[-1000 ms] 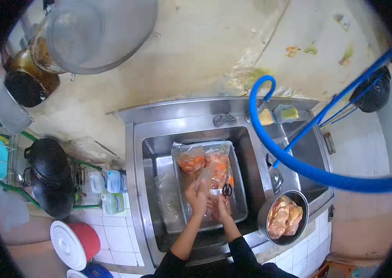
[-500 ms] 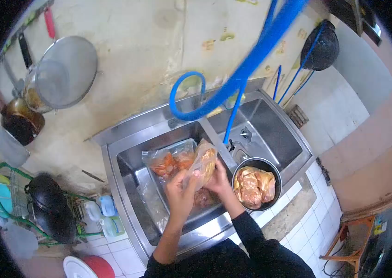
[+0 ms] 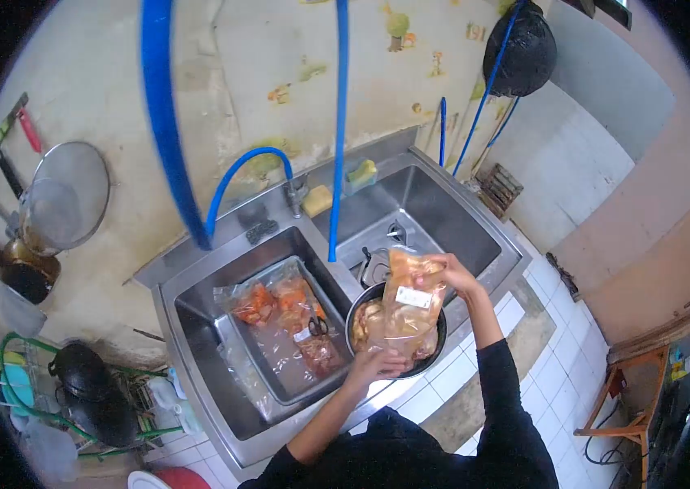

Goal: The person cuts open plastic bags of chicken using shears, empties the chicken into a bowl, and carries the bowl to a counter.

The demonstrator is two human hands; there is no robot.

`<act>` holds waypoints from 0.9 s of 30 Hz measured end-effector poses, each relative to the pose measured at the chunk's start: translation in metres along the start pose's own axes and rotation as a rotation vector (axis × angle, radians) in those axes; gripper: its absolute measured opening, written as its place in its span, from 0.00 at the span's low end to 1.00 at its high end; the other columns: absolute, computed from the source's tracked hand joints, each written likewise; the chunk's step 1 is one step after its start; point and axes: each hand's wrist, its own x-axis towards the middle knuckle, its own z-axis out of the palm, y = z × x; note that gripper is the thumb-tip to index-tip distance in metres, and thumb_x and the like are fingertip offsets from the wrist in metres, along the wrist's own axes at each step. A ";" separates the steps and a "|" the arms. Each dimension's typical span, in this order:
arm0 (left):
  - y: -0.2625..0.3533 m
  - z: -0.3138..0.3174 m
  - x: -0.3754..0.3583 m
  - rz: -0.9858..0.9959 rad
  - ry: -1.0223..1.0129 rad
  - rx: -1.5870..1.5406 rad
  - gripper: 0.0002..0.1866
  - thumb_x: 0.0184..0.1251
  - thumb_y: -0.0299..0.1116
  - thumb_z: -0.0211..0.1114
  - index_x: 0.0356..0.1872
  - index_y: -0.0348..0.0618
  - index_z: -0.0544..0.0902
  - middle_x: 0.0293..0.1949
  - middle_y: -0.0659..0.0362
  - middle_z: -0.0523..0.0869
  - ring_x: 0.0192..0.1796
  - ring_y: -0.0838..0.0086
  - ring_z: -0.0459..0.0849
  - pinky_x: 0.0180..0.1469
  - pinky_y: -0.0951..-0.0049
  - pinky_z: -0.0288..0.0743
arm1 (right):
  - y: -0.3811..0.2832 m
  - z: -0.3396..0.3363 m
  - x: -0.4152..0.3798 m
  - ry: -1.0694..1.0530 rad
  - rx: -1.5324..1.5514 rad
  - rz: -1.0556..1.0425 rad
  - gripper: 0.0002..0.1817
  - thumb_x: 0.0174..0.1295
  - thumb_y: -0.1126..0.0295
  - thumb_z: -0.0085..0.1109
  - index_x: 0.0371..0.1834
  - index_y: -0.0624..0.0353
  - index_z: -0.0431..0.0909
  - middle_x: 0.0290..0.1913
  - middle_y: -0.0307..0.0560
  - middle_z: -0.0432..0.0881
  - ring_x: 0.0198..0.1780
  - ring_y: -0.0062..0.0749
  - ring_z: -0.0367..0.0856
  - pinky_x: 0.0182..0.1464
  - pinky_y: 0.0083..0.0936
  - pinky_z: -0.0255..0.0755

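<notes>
A clear plastic bag of pale meat (image 3: 412,314), with a white label, is tilted over a dark pot (image 3: 351,330). My right hand (image 3: 452,275) grips its upper end, fingers closed on the plastic. Lower down, my left hand (image 3: 379,367) holds the bag's bottom end by the pot's near rim. Pieces of raw meat (image 3: 365,322) show inside the pot, partly hidden behind the bag. To the left, a metal tray (image 3: 276,367) in the left basin contains bagged orange-red meat (image 3: 254,304), another bag of meat (image 3: 320,356) and black-handled scissors (image 3: 317,327).
The steel double sink (image 3: 167,285) stands against the wall, its right basin (image 3: 459,216) beyond the pot. A blue hose (image 3: 337,130) hangs down in front of it. Sponges (image 3: 318,200) rest on the back ledge. Pans and a strainer (image 3: 76,196) hang at left.
Both hands have moved right with the bag, from above the tray to over the pot. The bag is now tilted there, and the camera view has shifted. Scissors are now visible in the tray.
</notes>
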 end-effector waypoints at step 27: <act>0.037 -0.018 0.003 0.812 0.543 1.219 0.31 0.44 0.29 0.67 0.53 0.41 0.66 0.48 0.45 0.63 0.54 0.51 0.64 0.56 0.57 0.61 | -0.060 0.058 -0.004 0.068 -0.390 -0.369 0.10 0.51 0.64 0.66 0.30 0.60 0.84 0.30 0.45 0.81 0.37 0.29 0.77 0.41 0.24 0.68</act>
